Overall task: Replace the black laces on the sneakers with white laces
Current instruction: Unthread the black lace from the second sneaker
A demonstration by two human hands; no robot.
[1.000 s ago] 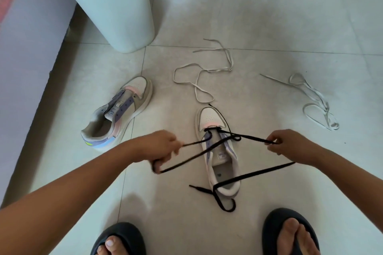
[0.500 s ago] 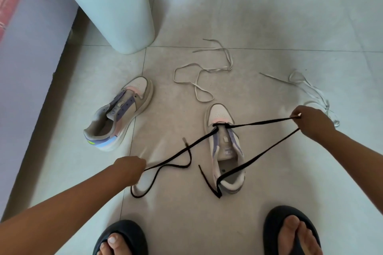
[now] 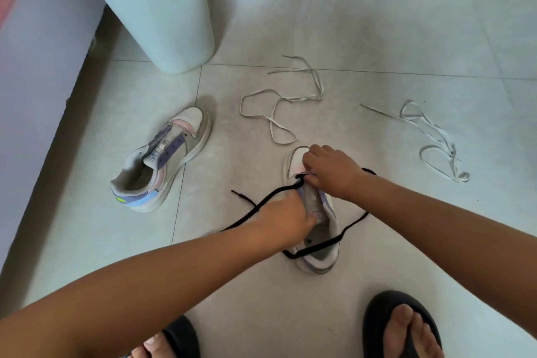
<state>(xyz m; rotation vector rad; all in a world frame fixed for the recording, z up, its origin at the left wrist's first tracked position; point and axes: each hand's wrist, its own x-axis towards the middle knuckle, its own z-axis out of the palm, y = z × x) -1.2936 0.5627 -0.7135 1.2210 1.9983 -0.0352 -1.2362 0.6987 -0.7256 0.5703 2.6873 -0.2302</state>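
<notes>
Brace near sneaker [image 3: 315, 237] on the floor [image 3: 363, 23] with left hand [image 3: 286, 219] gripping its tongue; right hand [image 3: 329, 170] pinching black lace [image 3: 353, 222] at the toe eyelets. Draw lace straight out, slowly. White laces [image 3: 279, 99] waiting beyond.

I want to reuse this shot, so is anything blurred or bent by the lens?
Head view: the left hand is slightly motion-smeared; the sneaker, black lace and white laces are fairly sharp; wide-angle distortion tilts the bin; light is soft, without harsh glare.
</notes>
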